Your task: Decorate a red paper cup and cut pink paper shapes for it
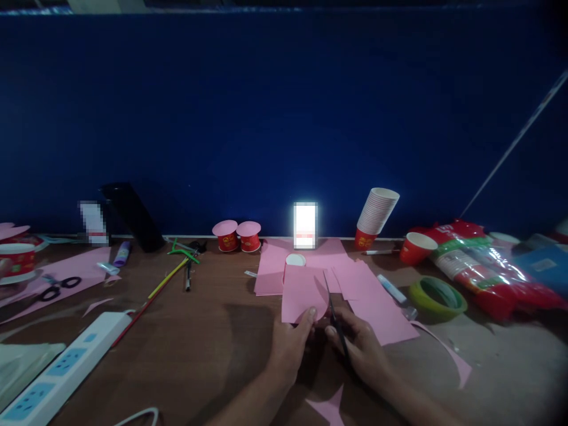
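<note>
the scissors [333, 312] handles are hidden inside the right hand [361, 349] gripping them. only the dark blades show, long axis pointing toward the tabletop [213, 331] far edge, beside the pink sheet [302, 293] pinched by the left hand [290, 343], near the front edge.

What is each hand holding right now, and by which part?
The left hand pinches a pink paper sheet at its lower edge. The right hand grips dark scissors by the handle end, blades pointing up at the paper.
</note>
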Available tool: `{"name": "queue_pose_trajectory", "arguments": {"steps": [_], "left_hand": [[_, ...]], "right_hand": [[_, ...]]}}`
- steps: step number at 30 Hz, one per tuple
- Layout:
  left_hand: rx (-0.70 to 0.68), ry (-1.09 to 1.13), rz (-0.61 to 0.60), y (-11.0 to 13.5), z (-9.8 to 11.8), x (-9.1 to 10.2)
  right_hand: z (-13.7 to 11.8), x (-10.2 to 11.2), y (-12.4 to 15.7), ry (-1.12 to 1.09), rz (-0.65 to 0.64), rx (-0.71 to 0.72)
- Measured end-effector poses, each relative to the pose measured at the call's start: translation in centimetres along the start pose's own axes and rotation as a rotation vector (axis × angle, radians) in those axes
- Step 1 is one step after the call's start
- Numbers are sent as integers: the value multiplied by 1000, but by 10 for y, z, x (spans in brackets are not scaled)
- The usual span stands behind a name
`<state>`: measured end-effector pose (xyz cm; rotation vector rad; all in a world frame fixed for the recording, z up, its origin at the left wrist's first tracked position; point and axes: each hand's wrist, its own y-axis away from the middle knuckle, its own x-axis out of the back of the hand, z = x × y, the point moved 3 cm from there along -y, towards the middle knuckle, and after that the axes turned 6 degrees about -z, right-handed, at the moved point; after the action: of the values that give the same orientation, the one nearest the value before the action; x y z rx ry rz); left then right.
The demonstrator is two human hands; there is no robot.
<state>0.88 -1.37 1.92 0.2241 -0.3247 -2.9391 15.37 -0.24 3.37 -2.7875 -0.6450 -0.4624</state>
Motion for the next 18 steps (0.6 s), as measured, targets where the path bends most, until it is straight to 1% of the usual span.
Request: {"name": "queue_pose_trajectory", "arguments": {"steps": [8,12,18], "left_hand": [[15,15,-2,0,-2,0],[12,20,17,0,-1,0],[15,28,9,-1,-2,0]], "right_hand": [[-1,1,0,-18,10,6],[-1,1,0,10,16,2],[0,0,0,34,14,-11]]}}
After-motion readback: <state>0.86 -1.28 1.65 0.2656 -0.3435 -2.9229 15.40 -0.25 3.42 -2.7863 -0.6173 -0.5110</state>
